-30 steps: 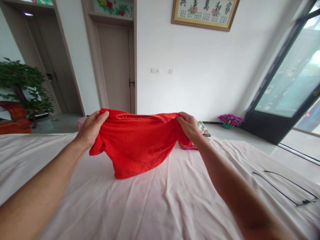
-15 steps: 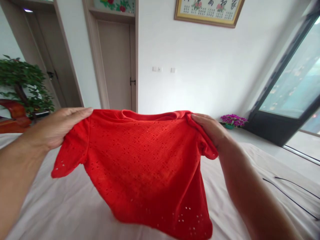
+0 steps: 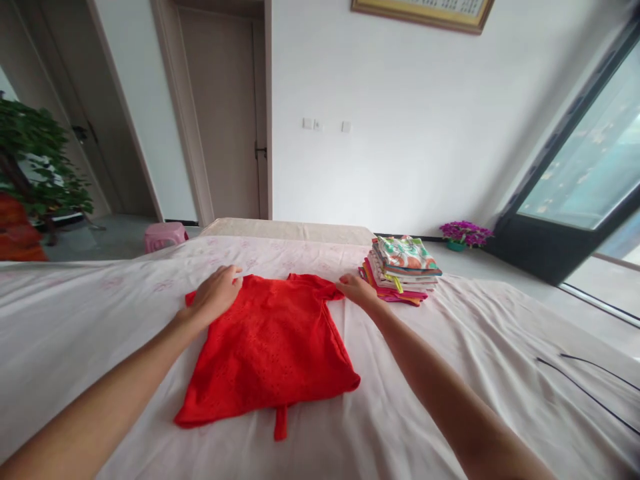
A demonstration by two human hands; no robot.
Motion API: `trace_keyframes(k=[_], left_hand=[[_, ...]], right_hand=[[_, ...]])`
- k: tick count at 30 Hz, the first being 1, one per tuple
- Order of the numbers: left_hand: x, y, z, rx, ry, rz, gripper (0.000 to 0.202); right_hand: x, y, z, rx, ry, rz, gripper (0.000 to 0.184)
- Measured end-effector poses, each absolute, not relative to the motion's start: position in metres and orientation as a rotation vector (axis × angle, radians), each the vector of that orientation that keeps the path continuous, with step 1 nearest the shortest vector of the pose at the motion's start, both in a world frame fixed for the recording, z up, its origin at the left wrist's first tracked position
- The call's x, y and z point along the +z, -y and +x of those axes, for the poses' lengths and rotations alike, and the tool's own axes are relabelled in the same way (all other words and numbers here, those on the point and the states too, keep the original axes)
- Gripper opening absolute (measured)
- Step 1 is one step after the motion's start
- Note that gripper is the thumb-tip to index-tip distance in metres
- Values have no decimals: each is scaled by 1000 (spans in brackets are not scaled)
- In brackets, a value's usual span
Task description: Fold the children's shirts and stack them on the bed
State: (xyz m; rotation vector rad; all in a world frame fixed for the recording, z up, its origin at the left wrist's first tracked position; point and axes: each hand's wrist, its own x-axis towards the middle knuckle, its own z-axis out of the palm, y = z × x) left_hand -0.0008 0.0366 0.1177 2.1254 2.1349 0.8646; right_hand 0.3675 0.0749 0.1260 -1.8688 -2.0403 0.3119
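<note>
A red short-sleeved T-shirt with small eyelet holes lies spread on the pale bed sheet, its neckline away from me and its hem towards me. A narrow red strip sticks out below the hem. My left hand rests over the shoulder and sleeve on the left; its fingers look loosely extended, with no cloth visibly pinched. At the opposite side, my right hand has its fingertips closed on the end of the sleeve.
A stack of folded clothes stands on the sheet just beyond my right hand. Dark thin cords lie at the right. Past the bed are a pink stool, a potted plant and purple flowers.
The T-shirt, held up by both shoulders before, has come down flat onto the bed. Both hands moved down and closer together; the left seems to have loosened. The folded stack now shows.
</note>
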Motion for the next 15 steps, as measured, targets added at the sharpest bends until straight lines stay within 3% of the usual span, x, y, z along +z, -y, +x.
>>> trace_keyframes(k=[5, 10, 15], left_hand=[[64, -17, 26, 668, -2006, 2315, 42], [42, 7, 34, 593, -2012, 2364, 40], [53, 5, 25, 582, -2053, 2309, 25]], right_hand=[[94, -87, 369, 330, 1967, -2020, 64], [85, -103, 373, 348, 1948, -1984, 38], [91, -111, 379, -4, 1863, -2018, 32]])
